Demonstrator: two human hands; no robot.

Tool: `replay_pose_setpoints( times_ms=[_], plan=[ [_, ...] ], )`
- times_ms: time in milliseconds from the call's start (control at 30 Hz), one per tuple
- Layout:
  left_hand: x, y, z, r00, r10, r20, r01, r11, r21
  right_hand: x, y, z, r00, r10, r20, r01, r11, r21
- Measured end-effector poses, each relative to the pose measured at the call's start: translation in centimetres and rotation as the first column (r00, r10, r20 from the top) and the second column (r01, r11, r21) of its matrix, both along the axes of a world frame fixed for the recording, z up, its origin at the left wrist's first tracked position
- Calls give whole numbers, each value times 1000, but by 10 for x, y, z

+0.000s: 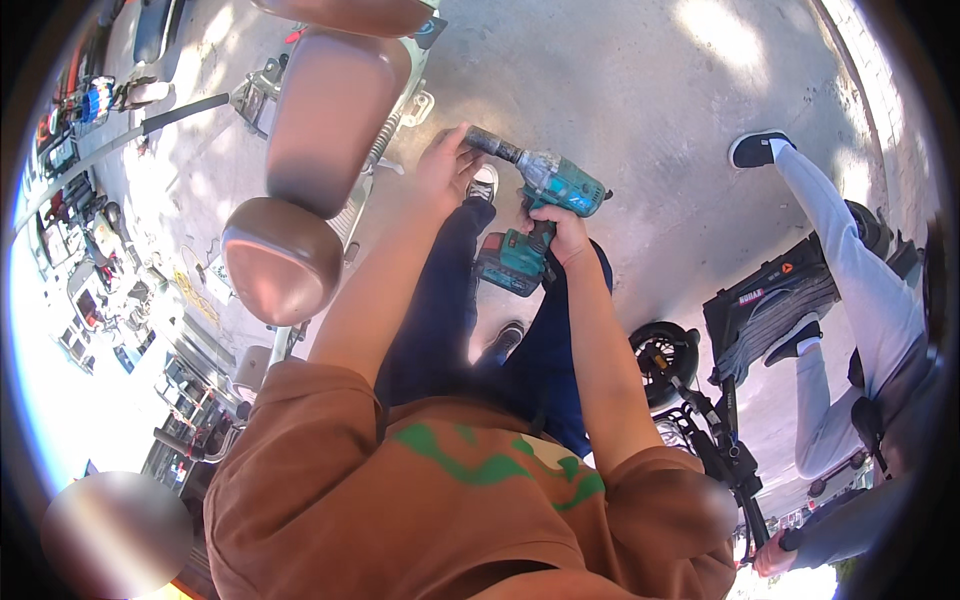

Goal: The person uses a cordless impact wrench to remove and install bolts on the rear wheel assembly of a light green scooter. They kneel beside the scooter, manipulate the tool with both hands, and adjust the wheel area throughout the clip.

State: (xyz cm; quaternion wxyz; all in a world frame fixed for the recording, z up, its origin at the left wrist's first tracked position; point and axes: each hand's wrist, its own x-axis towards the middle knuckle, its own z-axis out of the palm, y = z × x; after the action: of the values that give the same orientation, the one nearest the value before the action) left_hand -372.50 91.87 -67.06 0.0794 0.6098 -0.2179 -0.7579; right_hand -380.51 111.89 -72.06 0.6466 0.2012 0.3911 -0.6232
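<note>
Teal and dark-grey plastic clads the cordless impact wrench [562,182] that, in the head view, the right hand [566,234] grasps, its fingers wrapped round the handle between the motor body and the block-shaped teal-and-black battery pack [511,266]. Ahead of those fingers, a long, dark, cylindrical metal socket [488,141] sits on the nose, pointing toward the left hand [445,172], whose fingers lie loosely bent at its far end; they seem to touch it, but I cannot tell whether they grip. Readying the wrench looks largely done: battery attached, socket mounted, handle held. Whether the socket is fully seated does not show; it meets no visible bolt or nut, so using it seems still outstanding. Left of the left fingers, well apart, stands a smooth brown padded scooter seat [338,105], untouched.
</note>
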Motion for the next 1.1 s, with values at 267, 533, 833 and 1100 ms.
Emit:
replay_pose_setpoints(
  times_ms=[267, 533, 833, 1100],
  plan=[
    [-26, 11, -67, 987, -104, -122, 94, 992, -90, -4, 5, -55, 989, -145, -9, 145, 989, -39],
    [-22, 0, -152, 886, -456, 82, 450, 807, -382, 3, 11, -157, 989, -148, -6, 146, 979, -141],
    [-7, -19, -274, 529, -733, 428, 815, 299, -497, 13, 17, -319, 997, -61, 55, 72, 970, -234],
    [14, -19, -302, 387, -721, 574, 898, 153, -413, 20, 20, -382, 979, 30, 203, 39, 944, -326]
  ],
)
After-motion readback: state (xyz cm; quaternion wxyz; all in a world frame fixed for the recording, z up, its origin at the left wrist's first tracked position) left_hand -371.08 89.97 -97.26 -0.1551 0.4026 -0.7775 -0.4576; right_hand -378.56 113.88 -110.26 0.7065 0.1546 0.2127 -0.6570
